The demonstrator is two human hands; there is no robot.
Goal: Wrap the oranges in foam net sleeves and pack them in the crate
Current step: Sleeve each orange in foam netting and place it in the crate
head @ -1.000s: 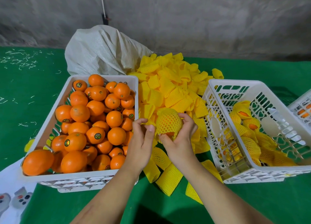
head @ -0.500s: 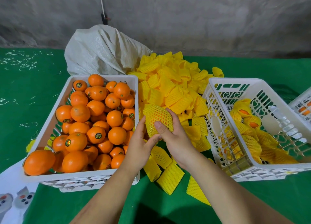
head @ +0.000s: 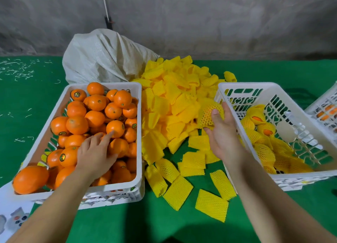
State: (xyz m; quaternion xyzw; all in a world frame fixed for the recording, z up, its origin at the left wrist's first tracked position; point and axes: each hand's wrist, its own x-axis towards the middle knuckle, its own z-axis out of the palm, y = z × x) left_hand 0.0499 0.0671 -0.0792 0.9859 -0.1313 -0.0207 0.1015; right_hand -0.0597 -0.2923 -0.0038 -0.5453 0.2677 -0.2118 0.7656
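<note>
My right hand [head: 221, 131] holds a wrapped orange [head: 208, 113] in a yellow foam net sleeve, just left of the right white crate [head: 255, 86]. That crate holds several wrapped oranges [head: 262, 147]. My left hand [head: 94, 153] lies over the bare oranges [head: 94, 113] in the left white crate [head: 139, 133], fingers spread and touching the fruit, gripping nothing. A heap of yellow foam net sleeves [head: 173, 100] lies between the two crates, with loose sleeves [head: 177, 191] scattered toward me.
A white woven sack [head: 102, 58] slumps behind the left crate. Part of a third white crate [head: 326, 104] shows at the right edge. Green cloth [head: 27, 100] covers the surface, with white scraps at far left. A grey wall stands behind.
My left hand let go of the wrapped orange and moved left onto the bare oranges. My right hand carried the wrapped orange right, toward the right crate.
</note>
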